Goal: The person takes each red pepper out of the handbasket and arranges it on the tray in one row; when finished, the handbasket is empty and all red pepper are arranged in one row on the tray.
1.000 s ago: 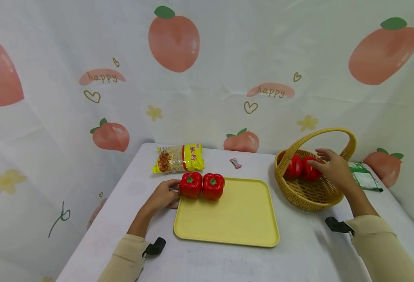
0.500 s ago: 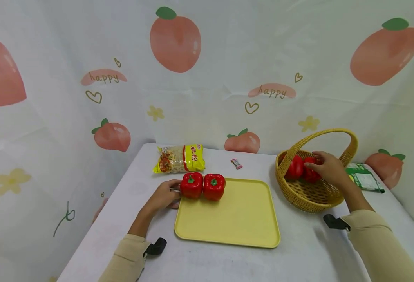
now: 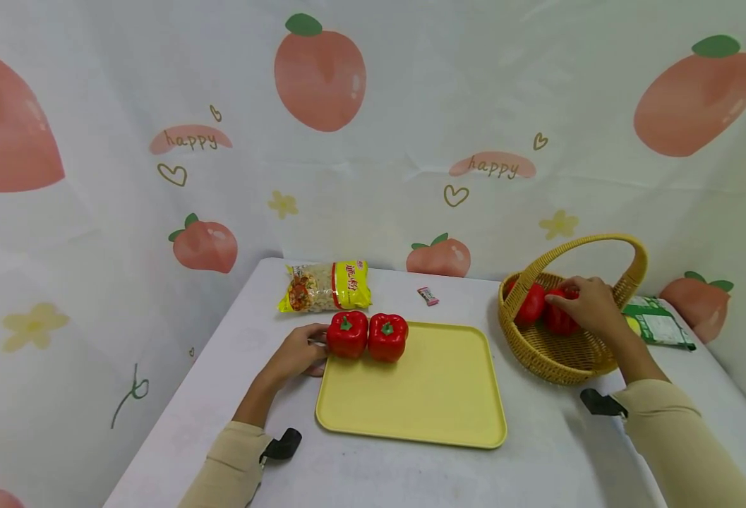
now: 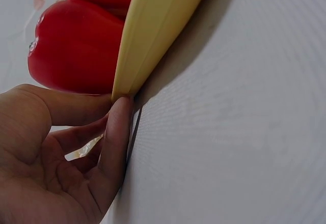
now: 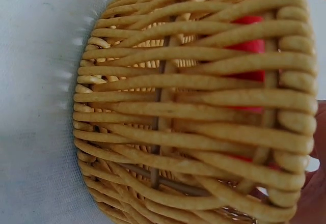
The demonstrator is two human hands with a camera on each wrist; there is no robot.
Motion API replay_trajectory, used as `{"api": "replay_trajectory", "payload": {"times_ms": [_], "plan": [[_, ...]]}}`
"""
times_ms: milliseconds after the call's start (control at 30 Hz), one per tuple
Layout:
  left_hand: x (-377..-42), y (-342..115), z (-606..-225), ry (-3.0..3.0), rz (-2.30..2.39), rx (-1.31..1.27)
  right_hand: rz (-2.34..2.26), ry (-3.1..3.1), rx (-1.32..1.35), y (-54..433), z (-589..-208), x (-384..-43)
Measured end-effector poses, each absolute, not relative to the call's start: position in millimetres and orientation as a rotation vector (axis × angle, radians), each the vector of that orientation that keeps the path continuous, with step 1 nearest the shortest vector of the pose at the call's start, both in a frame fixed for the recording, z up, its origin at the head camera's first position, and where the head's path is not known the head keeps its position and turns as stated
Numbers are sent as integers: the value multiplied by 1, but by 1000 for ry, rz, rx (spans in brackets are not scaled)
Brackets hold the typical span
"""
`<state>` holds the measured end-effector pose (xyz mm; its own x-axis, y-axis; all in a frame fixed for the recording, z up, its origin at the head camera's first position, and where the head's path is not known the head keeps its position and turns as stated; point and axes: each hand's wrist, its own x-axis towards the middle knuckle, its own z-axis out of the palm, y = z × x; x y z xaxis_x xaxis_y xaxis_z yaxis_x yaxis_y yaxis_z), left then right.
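My left hand point(image 3: 295, 353) pinches the left edge of a yellow tray point(image 3: 423, 406). In the left wrist view the thumb lies at the rim and a finger sits under the tray point(image 4: 153, 30). Two red bell peppers, one at the corner point(image 3: 347, 335) and a second beside it point(image 3: 388, 339), stand at the tray's back left. Inside a wicker basket point(image 3: 538, 363), my right hand point(image 3: 591, 307) grips a red bell pepper point(image 3: 560, 321); another red pepper point(image 3: 530, 307) lies to its left. Through the weave of the basket point(image 5: 204, 91), the right wrist view shows only bits of red.
A yellow food packet point(image 3: 328, 286) lies behind the tray. A small pink-wrapped sweet point(image 3: 428, 295) is at the table's back. The basket's arched handle point(image 3: 576, 243) rises beside my right hand, and a green-and-white packet point(image 3: 660, 324) lies right of the basket.
My right hand has moved slightly left and down, and its fingers have closed round the right-hand pepper in the basket. The left hand keeps its hold on the tray.
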<state>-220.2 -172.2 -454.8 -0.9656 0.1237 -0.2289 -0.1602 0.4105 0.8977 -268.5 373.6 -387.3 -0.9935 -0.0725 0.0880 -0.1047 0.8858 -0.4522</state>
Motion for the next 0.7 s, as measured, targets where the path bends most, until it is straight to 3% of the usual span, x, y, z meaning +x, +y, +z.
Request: {"api": "replay_trajectory", "payload": {"times_ms": [700], "plan": [[-218,-172,-453,2410,1572,-17,748,-3127,84,376,-381,-263]]}}
